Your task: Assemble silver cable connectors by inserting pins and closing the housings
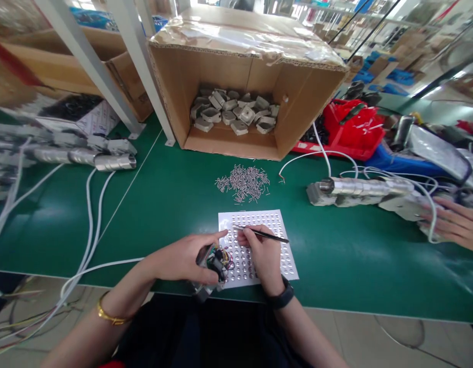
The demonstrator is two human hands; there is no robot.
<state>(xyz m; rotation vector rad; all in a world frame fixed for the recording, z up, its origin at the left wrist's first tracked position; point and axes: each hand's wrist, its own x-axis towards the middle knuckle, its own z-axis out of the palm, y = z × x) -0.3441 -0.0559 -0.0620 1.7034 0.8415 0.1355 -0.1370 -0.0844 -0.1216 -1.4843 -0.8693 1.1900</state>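
My left hand [186, 258] is wrapped round a small device [217, 260] whose open end shows coloured wires and a circuit board. A white cable runs from near that wrist toward the left. Pinched in my right hand [265, 253] is a pair of black tweezers [269, 235], with its tip over a white sheet [288, 266]. Rows of small round silvery dots cover the sheet. Whether the tip grips a dot is too small to tell. Beyond the sheet lies a heap of small metal pins [246, 183].
A cardboard box [228, 145] on its side holds several grey housings [236, 115]. Metal cylinders with white cables lie at left [115, 162] and right [368, 188]. Another person's hand [458, 222] touches the right row. A red bin [351, 133] stands behind.
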